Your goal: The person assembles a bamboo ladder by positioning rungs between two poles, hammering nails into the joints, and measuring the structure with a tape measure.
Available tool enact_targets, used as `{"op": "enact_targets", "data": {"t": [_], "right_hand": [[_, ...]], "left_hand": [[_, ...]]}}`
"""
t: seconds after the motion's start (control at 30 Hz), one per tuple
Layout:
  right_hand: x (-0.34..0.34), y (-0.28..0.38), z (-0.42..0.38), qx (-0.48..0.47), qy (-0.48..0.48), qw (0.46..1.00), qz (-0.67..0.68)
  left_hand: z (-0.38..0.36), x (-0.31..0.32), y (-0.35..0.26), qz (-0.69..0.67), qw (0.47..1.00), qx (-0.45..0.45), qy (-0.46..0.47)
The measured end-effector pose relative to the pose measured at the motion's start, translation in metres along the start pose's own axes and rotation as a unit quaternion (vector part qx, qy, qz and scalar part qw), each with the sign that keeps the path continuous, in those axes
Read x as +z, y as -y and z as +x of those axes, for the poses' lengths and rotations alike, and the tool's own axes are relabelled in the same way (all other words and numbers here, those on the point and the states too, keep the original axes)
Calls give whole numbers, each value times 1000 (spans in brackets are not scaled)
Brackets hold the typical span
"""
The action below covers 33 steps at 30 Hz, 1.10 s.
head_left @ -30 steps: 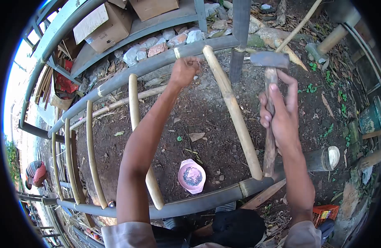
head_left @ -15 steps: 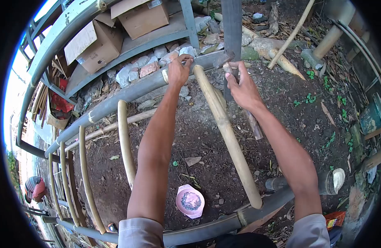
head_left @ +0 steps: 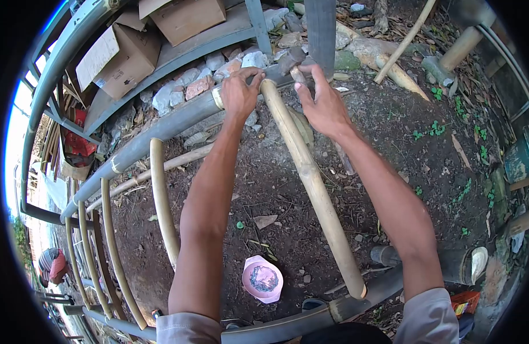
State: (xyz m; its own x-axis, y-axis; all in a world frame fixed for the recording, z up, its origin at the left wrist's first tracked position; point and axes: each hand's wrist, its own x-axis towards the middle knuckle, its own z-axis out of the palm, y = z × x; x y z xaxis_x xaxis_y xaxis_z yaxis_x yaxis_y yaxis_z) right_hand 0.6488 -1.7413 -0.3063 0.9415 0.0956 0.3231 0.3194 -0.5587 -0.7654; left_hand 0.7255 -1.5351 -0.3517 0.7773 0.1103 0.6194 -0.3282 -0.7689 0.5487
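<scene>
My right hand (head_left: 325, 109) grips a hammer, its dark head (head_left: 292, 59) raised close to the upper dark bamboo rail (head_left: 178, 119). The wooden handle (head_left: 343, 157) runs down behind my hand. My left hand (head_left: 240, 94) is on that rail, thumb and forefinger closed together beside the top of a pale bamboo rung (head_left: 303, 152). Whatever the fingertips pinch is too small to make out. This rung slants down to the lower dark bamboo rail (head_left: 276, 329), where its cut end shows at the rail.
Several more bamboo rungs (head_left: 163, 195) join the rails on the left. A pink bowl (head_left: 249, 285) with small dark pieces lies on the soil. Cardboard boxes (head_left: 129, 63) sit on a bench behind pale rocks (head_left: 198, 86). A dark post (head_left: 322, 28) stands upright. Another person (head_left: 52, 264) is far left.
The hammer head has come up and left, nearer my left hand. My left hand stays by the rung's top. The view has shifted slightly.
</scene>
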Motion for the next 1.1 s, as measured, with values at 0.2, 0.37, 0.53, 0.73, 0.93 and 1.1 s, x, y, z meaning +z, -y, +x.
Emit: {"op": "enact_targets", "data": {"t": [0.2, 0.37, 0.53, 0.73, 0.93, 1.1], "right_hand": [[14, 18, 17, -56, 12, 998, 4], [28, 17, 23, -67, -7, 998, 4], [33, 11, 26, -26, 46, 998, -43], [36, 13, 29, -62, 12, 998, -28], [35, 16, 33, -40, 14, 998, -42], [38, 5, 36, -55, 25, 996, -69]], "left_hand": [[0, 5, 4, 13, 1000, 4, -8], [-3, 4, 1, 7, 1000, -23, 5], [-2, 0, -6, 24, 998, -59, 16], [-4, 0, -8, 11, 998, -64, 20], [-2, -2, -6, 11, 998, -58, 21], [-1, -2, -6, 1, 998, -62, 21]]}}
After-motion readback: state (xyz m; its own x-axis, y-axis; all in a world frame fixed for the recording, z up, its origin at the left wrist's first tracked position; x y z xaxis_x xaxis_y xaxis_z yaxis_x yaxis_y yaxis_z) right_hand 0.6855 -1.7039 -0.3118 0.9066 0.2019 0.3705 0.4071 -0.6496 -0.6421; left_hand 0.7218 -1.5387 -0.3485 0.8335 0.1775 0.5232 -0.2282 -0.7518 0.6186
